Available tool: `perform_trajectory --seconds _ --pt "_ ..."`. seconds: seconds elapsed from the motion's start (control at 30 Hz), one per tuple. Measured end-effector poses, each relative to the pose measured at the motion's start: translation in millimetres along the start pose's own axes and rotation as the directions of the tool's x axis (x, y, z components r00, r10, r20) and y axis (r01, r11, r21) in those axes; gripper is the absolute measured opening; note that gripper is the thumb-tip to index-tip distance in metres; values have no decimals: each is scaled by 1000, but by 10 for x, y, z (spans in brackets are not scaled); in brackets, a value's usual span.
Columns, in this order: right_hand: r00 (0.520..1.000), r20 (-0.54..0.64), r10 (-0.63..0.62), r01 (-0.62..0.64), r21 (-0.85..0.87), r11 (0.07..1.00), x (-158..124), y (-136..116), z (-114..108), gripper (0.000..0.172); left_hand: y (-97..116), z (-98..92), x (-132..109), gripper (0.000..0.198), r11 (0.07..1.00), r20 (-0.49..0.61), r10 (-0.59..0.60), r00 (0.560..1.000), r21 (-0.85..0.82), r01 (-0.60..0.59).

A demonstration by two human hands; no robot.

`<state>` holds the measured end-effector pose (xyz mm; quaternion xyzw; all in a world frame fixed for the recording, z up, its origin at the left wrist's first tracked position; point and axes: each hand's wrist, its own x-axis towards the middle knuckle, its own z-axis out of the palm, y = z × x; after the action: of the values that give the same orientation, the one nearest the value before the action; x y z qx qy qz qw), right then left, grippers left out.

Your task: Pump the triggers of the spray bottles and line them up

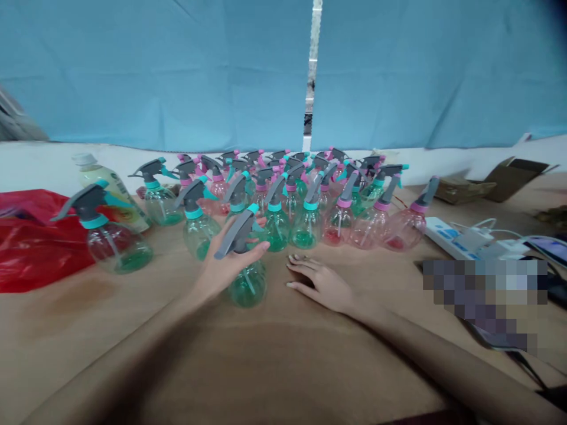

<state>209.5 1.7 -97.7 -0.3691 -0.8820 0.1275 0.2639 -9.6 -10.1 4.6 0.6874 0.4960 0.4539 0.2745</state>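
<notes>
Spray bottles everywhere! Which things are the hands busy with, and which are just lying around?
In hand: left hand gripping the green spray bottle; right hand flat on the table beside it; the cluster of spray bottles behind.
Lying about: red plastic bag; yellowish bottle with white cap; white power strip; cardboard box.

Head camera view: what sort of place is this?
Probably a small assembly or packing workbench: dozens of matching spray bottles crowd the brown table, blue sheeting hangs behind, and the left hand grips one green bottle.
</notes>
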Motion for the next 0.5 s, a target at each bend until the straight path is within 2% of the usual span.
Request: perform_trajectory --seconds 0.17,0.3,0.5 --pt "1000 -8 -7 7 -8 1000 3 -11 -4 49 20 -8 -29 61 1000 -18 -7 1000 11 7" --pt "1000 -20 -4 4 -29 1000 -17 -18 4 49 55 -50 -68 67 1000 33 -4 999 30 3" --pt "1000 26 9 -7 -54 999 -44 -75 -84 47 -71 -143 -143 81 980 6 37 999 197 -38"
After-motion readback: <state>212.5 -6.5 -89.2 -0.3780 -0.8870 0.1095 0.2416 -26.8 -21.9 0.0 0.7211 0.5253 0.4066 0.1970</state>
